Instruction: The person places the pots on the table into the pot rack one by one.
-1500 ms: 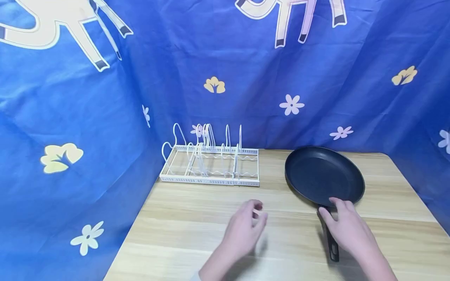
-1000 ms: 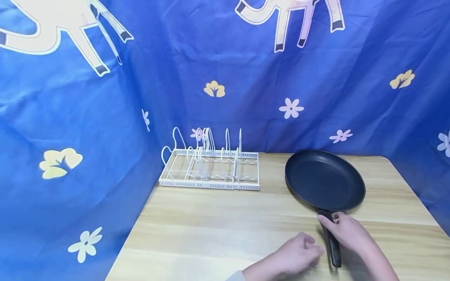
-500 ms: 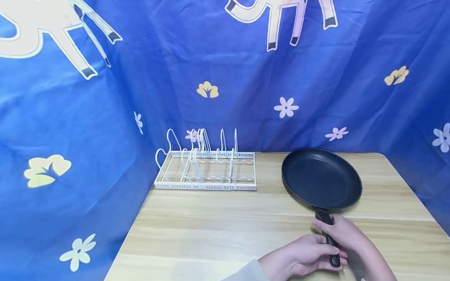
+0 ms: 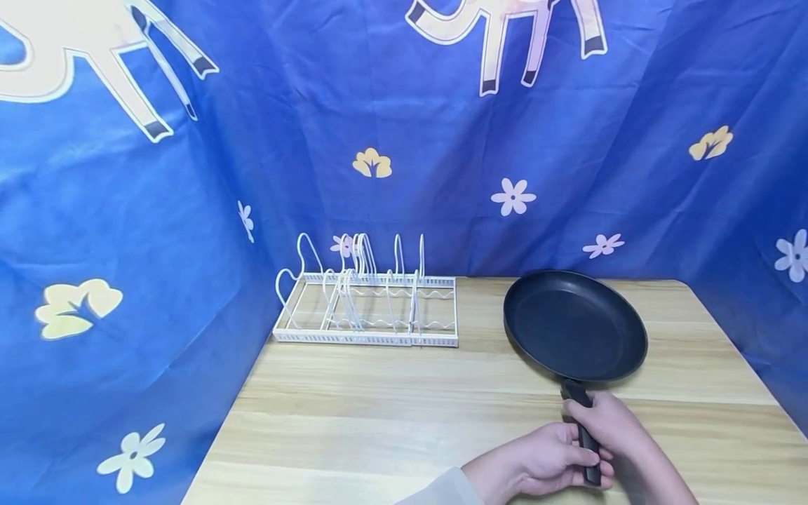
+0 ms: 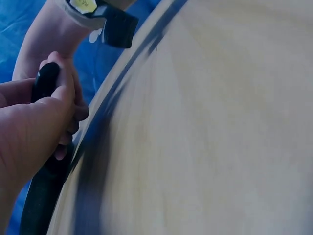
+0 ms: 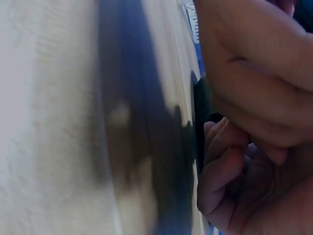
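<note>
A black frying pan is at the right of the table in the head view, its handle towards the person. Near the pan, my right hand grips the upper handle, thumb along its top. My left hand holds the handle's end from the left, thumb above and fingers beneath. In the left wrist view the handle tip pokes out between the left thumb and fingers. The right wrist view has the curled right hand close over the left fingers, with most of the handle hidden.
A white wire rack with upright dividers stands at the back left of the wooden table. Blue patterned cloth hangs behind the table and along both sides.
The right hand has come down from beside the pan's rim and taken the handle. My left hand has moved right across the table and now holds the handle's end.
</note>
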Demonstrator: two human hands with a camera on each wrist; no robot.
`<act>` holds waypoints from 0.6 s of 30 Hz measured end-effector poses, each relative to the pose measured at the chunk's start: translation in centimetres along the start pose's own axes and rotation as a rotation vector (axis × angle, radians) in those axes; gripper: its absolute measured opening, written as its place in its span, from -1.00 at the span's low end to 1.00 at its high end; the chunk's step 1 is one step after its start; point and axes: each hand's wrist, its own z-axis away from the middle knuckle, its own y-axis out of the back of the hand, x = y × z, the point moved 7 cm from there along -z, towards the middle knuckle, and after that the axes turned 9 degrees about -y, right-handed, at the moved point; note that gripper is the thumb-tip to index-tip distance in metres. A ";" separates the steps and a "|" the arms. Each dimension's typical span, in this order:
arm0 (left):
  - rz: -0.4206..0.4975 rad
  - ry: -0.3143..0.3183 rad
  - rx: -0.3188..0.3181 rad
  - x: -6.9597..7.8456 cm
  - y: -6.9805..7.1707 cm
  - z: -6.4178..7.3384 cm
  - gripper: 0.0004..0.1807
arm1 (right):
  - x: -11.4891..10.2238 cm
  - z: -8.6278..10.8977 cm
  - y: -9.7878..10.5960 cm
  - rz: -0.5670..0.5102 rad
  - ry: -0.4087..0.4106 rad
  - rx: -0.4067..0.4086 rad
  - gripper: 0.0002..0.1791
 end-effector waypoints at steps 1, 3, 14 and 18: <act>-0.006 0.000 -0.006 0.1 0.0 0.1 -0.75 | 0.0 0.0 -0.1 0.004 0.005 0.006 -0.67; -0.020 0.005 -0.023 0.2 0.0 0.4 -0.74 | 0.0 0.1 -0.3 0.016 0.027 0.013 -0.66; -0.199 -0.009 0.020 0.1 0.8 2.1 -0.80 | -0.4 1.3 -1.5 -0.101 0.010 0.039 -0.71; -0.287 -0.047 0.028 0.8 0.6 2.5 -0.80 | -1.1 1.8 -1.1 -0.078 0.022 0.072 -0.71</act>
